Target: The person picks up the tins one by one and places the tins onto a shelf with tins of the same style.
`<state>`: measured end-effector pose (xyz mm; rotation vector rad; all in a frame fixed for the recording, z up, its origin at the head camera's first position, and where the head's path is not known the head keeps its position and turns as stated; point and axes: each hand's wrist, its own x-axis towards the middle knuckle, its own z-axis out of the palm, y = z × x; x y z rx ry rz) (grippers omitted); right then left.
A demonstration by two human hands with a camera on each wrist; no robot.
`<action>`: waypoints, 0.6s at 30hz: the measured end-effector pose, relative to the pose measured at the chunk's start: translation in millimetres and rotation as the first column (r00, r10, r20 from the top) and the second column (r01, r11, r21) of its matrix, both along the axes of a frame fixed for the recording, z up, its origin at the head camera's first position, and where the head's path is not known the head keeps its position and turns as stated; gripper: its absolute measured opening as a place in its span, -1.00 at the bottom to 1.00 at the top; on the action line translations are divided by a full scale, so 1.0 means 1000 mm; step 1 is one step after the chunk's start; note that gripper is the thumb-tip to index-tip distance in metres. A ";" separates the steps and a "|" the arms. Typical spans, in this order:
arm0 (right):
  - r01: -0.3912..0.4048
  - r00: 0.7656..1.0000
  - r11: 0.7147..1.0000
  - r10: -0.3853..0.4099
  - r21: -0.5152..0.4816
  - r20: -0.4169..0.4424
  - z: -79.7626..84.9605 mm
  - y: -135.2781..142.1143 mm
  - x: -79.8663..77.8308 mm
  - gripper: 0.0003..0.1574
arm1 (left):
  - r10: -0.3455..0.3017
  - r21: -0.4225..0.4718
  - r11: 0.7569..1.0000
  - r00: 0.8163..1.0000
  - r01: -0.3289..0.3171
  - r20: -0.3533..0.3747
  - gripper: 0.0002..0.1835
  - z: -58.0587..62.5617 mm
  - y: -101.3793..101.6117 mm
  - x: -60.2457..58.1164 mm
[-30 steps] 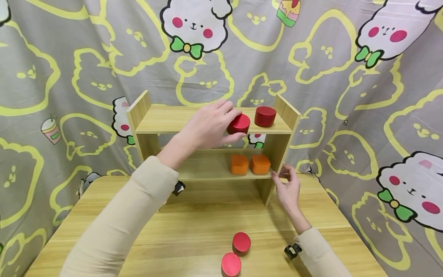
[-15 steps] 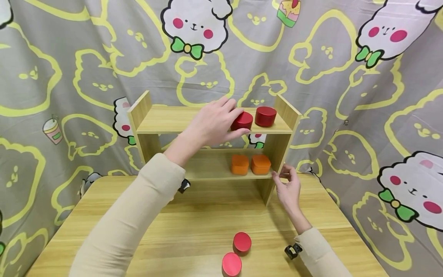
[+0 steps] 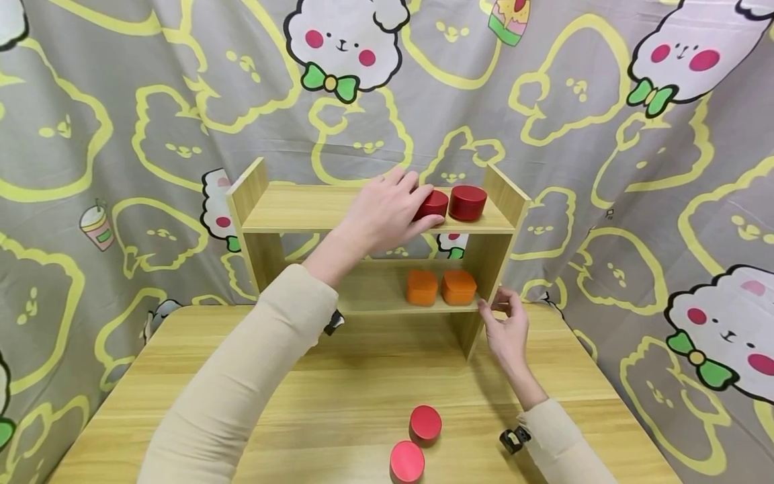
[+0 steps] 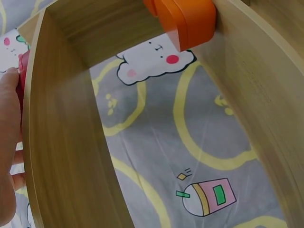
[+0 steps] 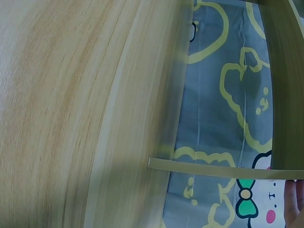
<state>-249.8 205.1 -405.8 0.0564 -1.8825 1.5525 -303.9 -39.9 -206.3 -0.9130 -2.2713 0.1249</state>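
Observation:
On the top board of a wooden shelf [image 3: 302, 208], my left hand [image 3: 390, 208] grips a round red tin [image 3: 434, 204] between thumb and fingers. Just right of it stands a second red tin [image 3: 468, 203], close beside or touching. In the left wrist view, only part of the left hand [image 4: 8, 142] shows at the edge, with a sliver of red beyond the board. Down at the shelf's right side panel, my right hand [image 3: 506, 329] holds the panel's edge with thumb and fingers. Its fingertips [image 5: 290, 204] appear in the right wrist view's lower corner.
Two orange square tins [image 3: 421, 288] stand side by side on the middle board, toward its right end. Nearer on the wooden table [image 3: 338, 417] are two more red tins, one [image 3: 425, 423] behind the other [image 3: 407, 461]. A patterned curtain [image 3: 242, 101] hangs behind.
My left hand has slid the red tin rightward along the top board, toward the other red tin there. The right hand stays at the side panel.

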 end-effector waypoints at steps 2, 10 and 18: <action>0.001 1.000 1.000 -0.001 0.001 -0.001 0.000 0.000 0.000 -0.63 | 0.002 0.007 1.000 1.000 -0.002 -0.002 -0.37 0.000 0.001 0.000; 0.000 1.000 1.000 0.000 0.001 -0.008 0.000 0.000 -0.001 -0.62 | 0.022 0.013 1.000 1.000 -0.022 0.009 -0.35 0.000 0.005 -0.001; 0.000 1.000 1.000 0.000 0.004 -0.012 -0.001 0.001 -0.001 -0.62 | 0.029 0.032 0.999 0.999 -0.029 0.020 -0.37 -0.001 0.007 -0.006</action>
